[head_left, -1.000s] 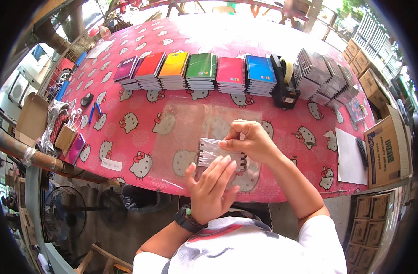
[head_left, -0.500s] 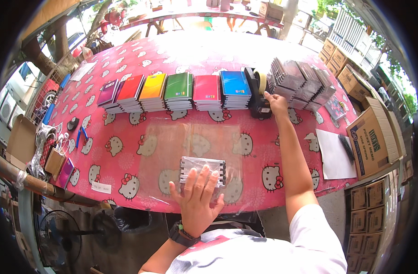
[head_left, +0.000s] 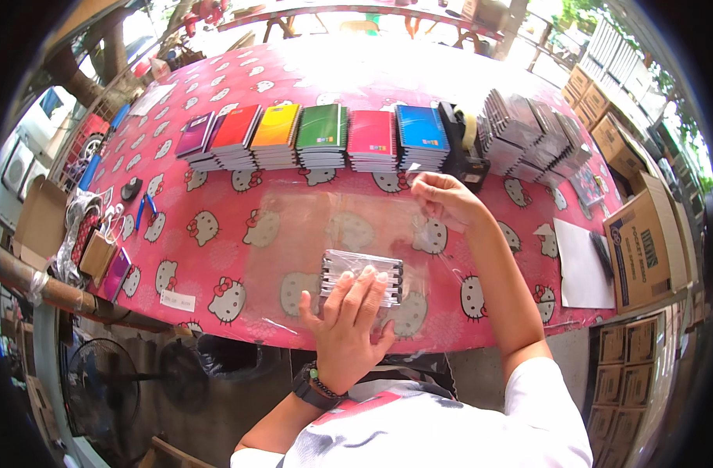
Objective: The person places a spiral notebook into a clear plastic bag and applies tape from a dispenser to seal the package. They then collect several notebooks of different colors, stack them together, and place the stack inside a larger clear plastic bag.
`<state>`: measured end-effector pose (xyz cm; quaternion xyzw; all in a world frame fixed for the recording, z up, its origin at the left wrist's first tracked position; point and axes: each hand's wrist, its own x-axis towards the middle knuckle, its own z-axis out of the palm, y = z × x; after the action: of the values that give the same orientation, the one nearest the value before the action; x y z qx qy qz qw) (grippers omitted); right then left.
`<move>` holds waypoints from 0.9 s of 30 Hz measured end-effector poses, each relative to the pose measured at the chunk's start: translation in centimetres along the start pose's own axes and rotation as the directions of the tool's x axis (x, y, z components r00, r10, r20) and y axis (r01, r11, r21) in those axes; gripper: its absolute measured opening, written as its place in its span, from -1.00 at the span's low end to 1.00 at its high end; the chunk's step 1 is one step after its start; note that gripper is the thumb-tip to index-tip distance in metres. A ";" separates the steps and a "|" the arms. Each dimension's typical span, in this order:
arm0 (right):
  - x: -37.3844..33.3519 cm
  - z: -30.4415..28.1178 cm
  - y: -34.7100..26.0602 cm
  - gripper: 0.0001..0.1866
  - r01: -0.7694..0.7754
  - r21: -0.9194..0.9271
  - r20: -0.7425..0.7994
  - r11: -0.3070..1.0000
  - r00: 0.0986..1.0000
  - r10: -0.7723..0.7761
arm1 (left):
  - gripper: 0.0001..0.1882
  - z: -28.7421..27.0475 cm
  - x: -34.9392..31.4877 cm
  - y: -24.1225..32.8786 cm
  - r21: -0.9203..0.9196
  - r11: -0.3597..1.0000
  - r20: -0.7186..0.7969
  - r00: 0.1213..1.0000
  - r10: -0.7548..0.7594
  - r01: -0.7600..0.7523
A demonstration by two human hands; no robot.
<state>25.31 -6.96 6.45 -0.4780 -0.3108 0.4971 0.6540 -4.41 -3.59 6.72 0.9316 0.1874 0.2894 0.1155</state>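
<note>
My left hand (head_left: 352,321) lies flat with fingers spread on a small bundle of spiral notebooks (head_left: 372,264) wrapped in clear plastic, near the table's front edge. Under the bundle a clear plastic sheet (head_left: 282,226) is spread out. My right hand (head_left: 447,201) is raised to the right of the bundle, pinching a short piece of clear tape (head_left: 415,167) that shows pale at the fingertips. Behind that hand stands a black tape dispenser (head_left: 472,165) with a yellowish tape roll (head_left: 470,131).
Stacked notebooks in purple (head_left: 197,134), red (head_left: 236,126), yellow (head_left: 276,125), green (head_left: 322,126), pink (head_left: 372,132) and blue (head_left: 422,127) form a row. Plastic-wrapped bundles (head_left: 528,136) rise at right, near white paper (head_left: 578,269) and a carton (head_left: 645,246). Blue-handled pliers (head_left: 145,212) lie left.
My right hand has left the tape dispenser and come back toward the bundle with a piece of tape. My left hand stays on the bundle. The whole view has shifted slightly.
</note>
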 end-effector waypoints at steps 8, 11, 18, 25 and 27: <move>1.0 13.9 -6.5 -0.47 0.435 -0.900 0.399 0.006 0.821 0.409 | -0.26 -1.3 0.3 0.0 -0.047 0.996 0.107 0.992 -0.072 0.077; 1.3 14.1 -6.2 -0.45 0.335 -0.942 0.297 -0.014 0.854 0.428 | -0.20 -2.5 0.8 0.2 -0.038 0.996 0.137 0.987 -0.079 0.085; 2.7 12.3 -5.8 -0.56 0.386 -0.905 0.421 0.177 0.761 0.493 | -0.17 -2.6 4.7 -0.6 0.117 0.992 0.252 0.968 0.013 -0.044; 4.6 6.6 0.9 -0.53 0.066 -0.764 0.510 0.642 0.672 0.538 | -0.12 -3.1 4.3 -0.6 0.117 0.986 0.294 0.953 0.079 -0.118; 3.5 4.2 5.4 -0.51 -0.176 -0.503 0.463 0.846 0.772 0.436 | -0.08 -3.5 4.9 -0.6 0.155 0.962 0.332 0.929 0.164 -0.225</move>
<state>20.82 -2.03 2.63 -0.4880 -0.5063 0.6358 0.3183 -2.91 -0.67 11.79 0.9865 0.0998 0.1271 0.0250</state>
